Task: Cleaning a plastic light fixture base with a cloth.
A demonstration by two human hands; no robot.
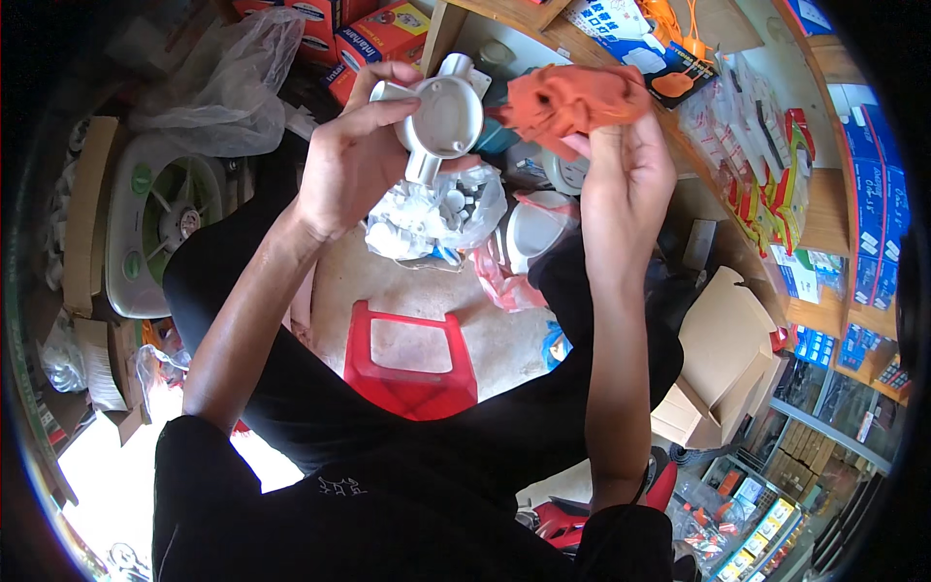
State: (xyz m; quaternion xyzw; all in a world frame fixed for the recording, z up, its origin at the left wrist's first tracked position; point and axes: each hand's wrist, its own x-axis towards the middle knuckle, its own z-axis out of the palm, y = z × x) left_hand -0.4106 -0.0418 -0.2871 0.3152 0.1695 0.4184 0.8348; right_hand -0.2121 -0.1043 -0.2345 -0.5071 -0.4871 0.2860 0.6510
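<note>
In my left hand is a white round plastic conduit junction box with several pipe stubs. Its open round face is turned towards me, and my thumb presses on one stub. My right hand grips a crumpled orange-red cloth between thumb and fingers, a short way to the right of the box and apart from it. Below the box, a clear plastic bag on the floor holds several white plastic fittings.
A red plastic stool stands between my legs. To the left is a fan near a clear plastic sheet. Orange boxes stand ahead. An open cardboard box and wooden shelves with packaged goods line the right.
</note>
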